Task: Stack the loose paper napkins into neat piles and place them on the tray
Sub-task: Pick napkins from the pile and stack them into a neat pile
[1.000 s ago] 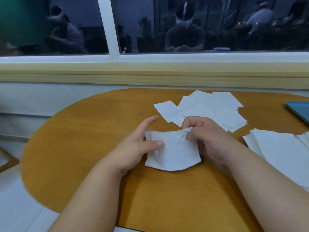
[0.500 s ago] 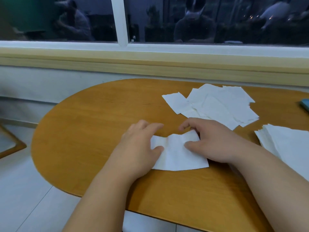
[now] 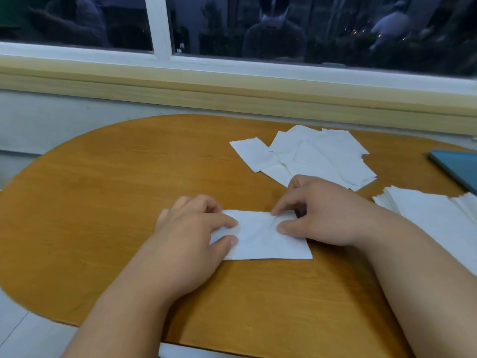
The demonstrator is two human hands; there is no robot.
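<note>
Where the oval wooden table curves toward the viewer, a single white paper napkin lies flat on its top, between the two hands. The left hand rests on the napkin's left end, forefinger and thumb laid nearly straight and pressing the sheet down; it grasps nothing. The right hand covers the right end with its fingers bent. The tips of its forefinger and thumb pinch the paper, and creases fan out between them. Scattered loose napkins lie overlapping on the far side of the table, just beyond the right hand and apart from the pinched sheet. A squared napkin pile sits on the table at the right, partly hidden by the right forearm. The blue-grey tray shows only a corner at the right edge, near the pile; whether the two touch cannot be told. A white-framed window runs behind the table.
</note>
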